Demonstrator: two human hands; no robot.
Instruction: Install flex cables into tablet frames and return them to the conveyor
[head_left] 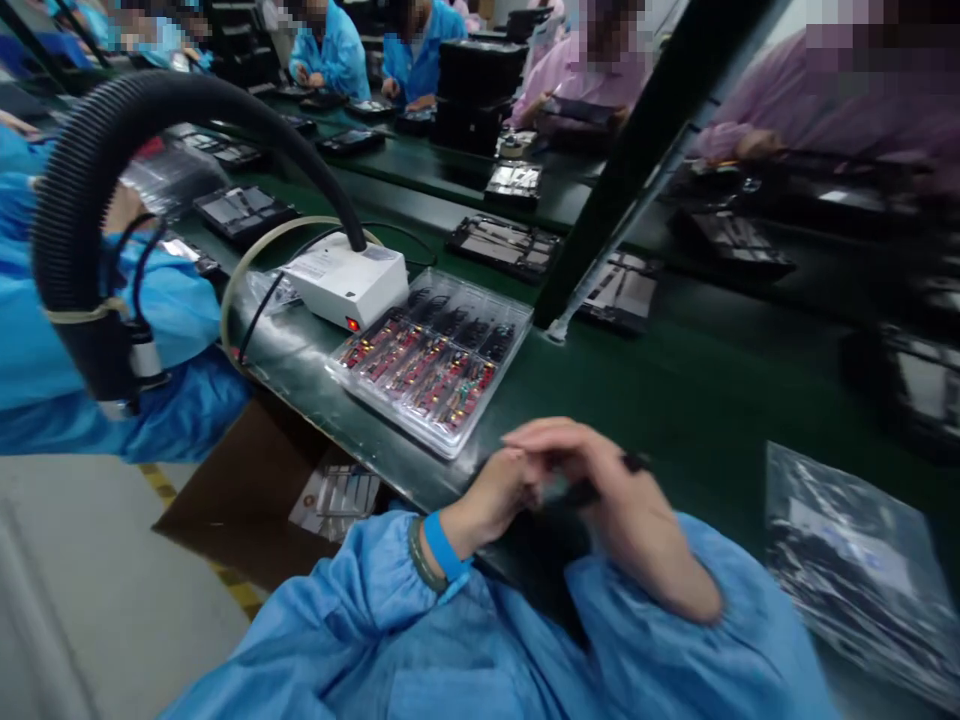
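Both hands meet close to my body at the bench's front edge. My left hand (499, 492), with a blue band at the wrist, has its fingers drawn together. Arched over from the other side, my right hand (611, 480) curls its fingers toward the left one. Between them shows a small dark object (581, 492), too blurred and covered to name. Just beyond lies a clear plastic tray (448, 445), its compartments holding small red circuit boards with wires and black parts.
Behind the tray stands a white box (360, 285) with a red light and a black corrugated hose (187, 95). A slanted dark post (637, 160) rises beyond it. At right lies a clear bag (855, 550) of black parts. A cardboard box (232, 490) sits below left. Co-workers sit around.
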